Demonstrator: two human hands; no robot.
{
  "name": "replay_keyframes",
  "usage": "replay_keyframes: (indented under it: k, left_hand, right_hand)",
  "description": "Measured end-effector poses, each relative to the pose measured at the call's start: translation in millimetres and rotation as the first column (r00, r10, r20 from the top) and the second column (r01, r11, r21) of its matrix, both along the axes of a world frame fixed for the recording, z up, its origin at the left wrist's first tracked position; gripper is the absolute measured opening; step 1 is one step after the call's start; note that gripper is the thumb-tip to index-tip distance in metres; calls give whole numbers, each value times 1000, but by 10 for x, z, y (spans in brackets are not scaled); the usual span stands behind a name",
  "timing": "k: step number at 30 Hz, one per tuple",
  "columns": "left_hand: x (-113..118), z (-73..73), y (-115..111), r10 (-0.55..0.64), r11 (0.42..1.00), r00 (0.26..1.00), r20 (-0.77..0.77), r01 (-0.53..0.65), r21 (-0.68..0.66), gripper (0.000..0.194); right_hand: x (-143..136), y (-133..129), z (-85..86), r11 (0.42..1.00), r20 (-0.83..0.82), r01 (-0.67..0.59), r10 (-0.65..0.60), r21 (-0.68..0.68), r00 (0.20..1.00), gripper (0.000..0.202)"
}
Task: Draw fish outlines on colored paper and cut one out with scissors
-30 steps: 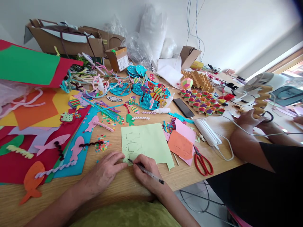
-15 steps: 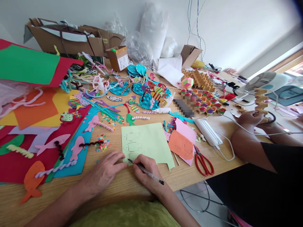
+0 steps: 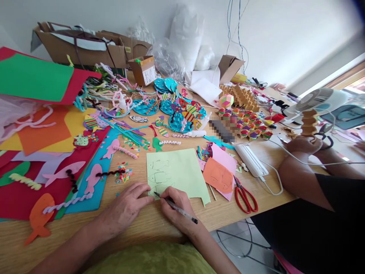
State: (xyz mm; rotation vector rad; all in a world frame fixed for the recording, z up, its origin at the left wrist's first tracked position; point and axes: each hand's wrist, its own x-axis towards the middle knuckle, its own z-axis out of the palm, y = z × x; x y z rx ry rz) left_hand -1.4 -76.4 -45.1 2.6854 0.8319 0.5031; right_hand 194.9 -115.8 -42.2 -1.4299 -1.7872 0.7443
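A pale green sheet of paper (image 3: 185,171) lies on the wooden table before me, with several fish outlines drawn down its left side. In my right hand (image 3: 178,207) is a black pen (image 3: 181,210), its tip touching the paper at the lowest fish. My left hand (image 3: 132,201) lies flat with fingers stretched out, the fingertips on the sheet's lower left corner. Right of the sheet are an orange piece of paper (image 3: 218,178) with pen lines, on pink paper, and red-handled scissors (image 3: 245,198).
Foam fish (image 3: 40,217) with fuzzy wire stems and coloured sheets (image 3: 17,190) cover the left side. Blue paper plates (image 3: 179,121), glue bottles (image 3: 196,133) and a painted egg carton (image 3: 248,123) stand behind. At right, a co-worker's hands (image 3: 303,144) hold scissors and cut carton.
My hands and the pen stay almost in place. The co-worker's scissors have opened, and the carton piece in their hand has tilted slightly.
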Motion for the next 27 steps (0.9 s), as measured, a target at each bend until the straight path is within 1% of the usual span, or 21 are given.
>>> replay_keyframes:
  k: [17, 27]
  left_hand:
    - [8, 27, 4, -13, 999, 1000, 0, 13, 32, 45]
    - [1, -5, 4, 9, 1000, 1000, 11, -10, 25, 42]
  right_hand:
    - [-4, -2, 13, 1000, 0, 10, -10, -8, 1000, 11]
    - [-9, 1, 13, 1000, 7, 6, -6, -8, 1000, 10]
